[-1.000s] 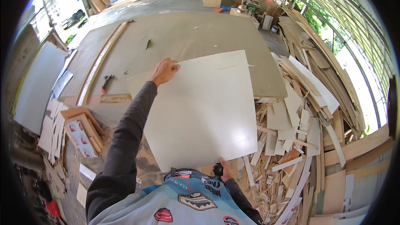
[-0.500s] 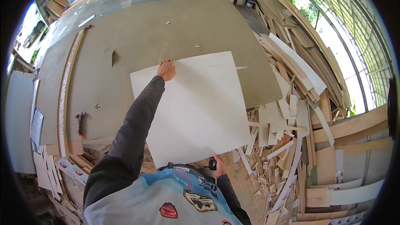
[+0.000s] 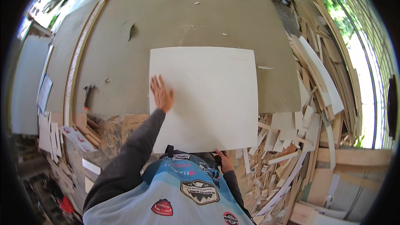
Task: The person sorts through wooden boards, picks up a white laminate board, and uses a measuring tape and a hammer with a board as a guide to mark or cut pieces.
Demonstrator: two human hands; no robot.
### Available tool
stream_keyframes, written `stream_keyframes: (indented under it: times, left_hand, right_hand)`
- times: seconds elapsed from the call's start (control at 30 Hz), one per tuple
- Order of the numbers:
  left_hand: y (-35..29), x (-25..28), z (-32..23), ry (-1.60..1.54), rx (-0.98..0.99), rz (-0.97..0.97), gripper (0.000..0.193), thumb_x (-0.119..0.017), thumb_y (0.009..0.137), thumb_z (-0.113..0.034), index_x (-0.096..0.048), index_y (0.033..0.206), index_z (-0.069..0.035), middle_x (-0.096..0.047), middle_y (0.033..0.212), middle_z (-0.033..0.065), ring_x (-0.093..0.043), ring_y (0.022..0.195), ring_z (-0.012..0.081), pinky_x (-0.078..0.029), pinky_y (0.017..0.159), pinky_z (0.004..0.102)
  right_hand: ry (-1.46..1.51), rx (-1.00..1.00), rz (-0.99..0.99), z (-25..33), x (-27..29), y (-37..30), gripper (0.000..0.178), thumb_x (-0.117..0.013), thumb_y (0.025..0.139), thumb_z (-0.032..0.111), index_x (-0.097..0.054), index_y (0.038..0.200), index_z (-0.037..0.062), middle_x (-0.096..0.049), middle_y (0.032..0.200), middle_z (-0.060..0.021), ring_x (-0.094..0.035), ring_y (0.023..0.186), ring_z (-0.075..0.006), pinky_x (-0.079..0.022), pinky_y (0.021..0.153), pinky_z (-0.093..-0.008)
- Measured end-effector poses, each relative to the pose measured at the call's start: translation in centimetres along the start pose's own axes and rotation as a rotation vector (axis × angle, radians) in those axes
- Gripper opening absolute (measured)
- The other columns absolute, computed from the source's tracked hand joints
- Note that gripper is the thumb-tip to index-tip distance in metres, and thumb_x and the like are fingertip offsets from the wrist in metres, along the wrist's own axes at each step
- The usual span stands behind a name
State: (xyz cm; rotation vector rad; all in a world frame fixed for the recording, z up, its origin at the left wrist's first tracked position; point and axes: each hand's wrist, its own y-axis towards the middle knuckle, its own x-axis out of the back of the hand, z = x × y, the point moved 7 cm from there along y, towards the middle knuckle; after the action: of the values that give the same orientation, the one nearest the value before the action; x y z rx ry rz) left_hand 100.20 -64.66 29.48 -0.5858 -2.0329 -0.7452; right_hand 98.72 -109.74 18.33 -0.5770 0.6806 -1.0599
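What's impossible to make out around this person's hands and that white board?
In the head view:
White board: underside, hidden by its top face.
Brown tabletop: the part beneath the board, covered by it.
Left hand: palm, hidden by its back.
Right hand: any grip underneath, hidden by the board.
Dark object beside it: too small to identify.

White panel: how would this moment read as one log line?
left hand: flat on white panel; right hand: at its near edge; hammer: on worktable

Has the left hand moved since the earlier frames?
Yes, pulled back: the left hand was farther out than the hammer, now roughly level with it, flat on the white panel.
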Motion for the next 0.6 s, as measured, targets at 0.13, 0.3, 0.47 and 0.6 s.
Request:
stream_keyframes:
  times: [0.13,0.3,0.47,0.6]
  left_hand:
    - [-14.8,4.1,3.8,-0.092,0.257,-0.049,0.078,-0.067,0.089,-0.025,-0.028,0.150,0.005,-0.036,0.149,0.0269,-0.030,0.142,0.0418,-0.019,0.118,0.0525]
    - [-24.8,8.7,2.9,-0.275,0.595,-0.101,0.059,-0.070,0.088,-0.019,-0.049,0.137,0.006,-0.059,0.126,0.0264,-0.057,0.118,0.0361,-0.044,0.101,0.0430]
    - [-28.8,10.0,3.4,-0.378,0.874,-0.139,0.041,-0.072,0.085,-0.010,-0.064,0.122,0.005,-0.072,0.096,0.0192,-0.072,0.082,0.0246,-0.056,0.074,0.0368]
    - [-29.1,8.2,5.1,-0.501,0.895,-0.184,0.038,-0.071,0.085,-0.005,-0.066,0.121,0.002,-0.073,0.090,0.0133,-0.067,0.068,0.0147,-0.054,0.061,0.0289]
  right_hand:
    - [-0.137,0.002,0.090,3.1,0.1,-1.0,0.036,-0.077,0.088,0.023,-0.063,0.113,0.0018,-0.066,0.099,-0.0049,-0.064,0.082,-0.0147,-0.052,0.074,-0.0300]
    - [-0.199,-0.153,0.115,4.5,2.3,-1.5,0.031,-0.074,0.090,0.028,-0.066,0.104,0.0015,-0.068,0.091,-0.0054,-0.064,0.078,-0.0155,-0.052,0.074,-0.0288]
    - [-0.115,-0.244,0.072,6.2,6.1,-2.3,0.026,-0.065,0.094,0.027,-0.065,0.100,0.0014,-0.070,0.086,-0.0125,-0.065,0.070,-0.0190,-0.053,0.062,-0.0311]
    - [0.084,-0.169,0.032,7.9,7.0,-1.7,0.025,-0.062,0.095,0.026,-0.063,0.103,0.0024,-0.070,0.087,-0.0135,-0.064,0.066,-0.0200,-0.051,0.053,-0.0334]
